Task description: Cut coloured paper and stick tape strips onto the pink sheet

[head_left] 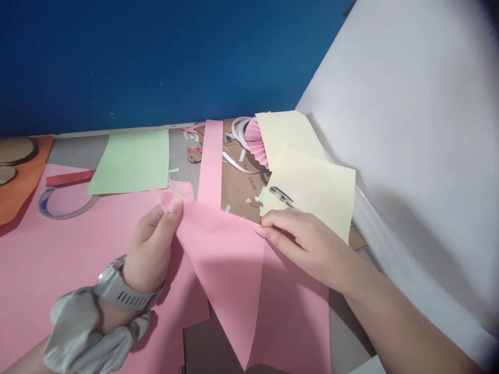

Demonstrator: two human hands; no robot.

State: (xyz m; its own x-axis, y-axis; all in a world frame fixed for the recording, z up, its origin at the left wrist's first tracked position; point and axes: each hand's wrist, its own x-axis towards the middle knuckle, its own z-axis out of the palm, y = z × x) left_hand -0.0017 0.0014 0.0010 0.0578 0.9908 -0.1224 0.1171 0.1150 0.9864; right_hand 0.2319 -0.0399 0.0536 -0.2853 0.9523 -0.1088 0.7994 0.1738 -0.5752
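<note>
A pink sheet of paper [237,270] lies folded in front of me, its point hanging toward the bottom edge of the view. My left hand [152,246] pinches its upper left corner between thumb and fingers; a grey watch and a grey scrunchie sit on that wrist. My right hand [300,239] pinches the sheet's upper right corner, fingers pressed together on the fold. Both hands hold the same sheet.
A larger pink sheet [47,244] lies underneath at left. Behind are a green sheet [132,161], a pink strip [212,161], two yellow sheets [312,182], a pleated pink fan [257,143], a tape roll [62,208], paper scraps, a blue wall and a white board [409,130] at right.
</note>
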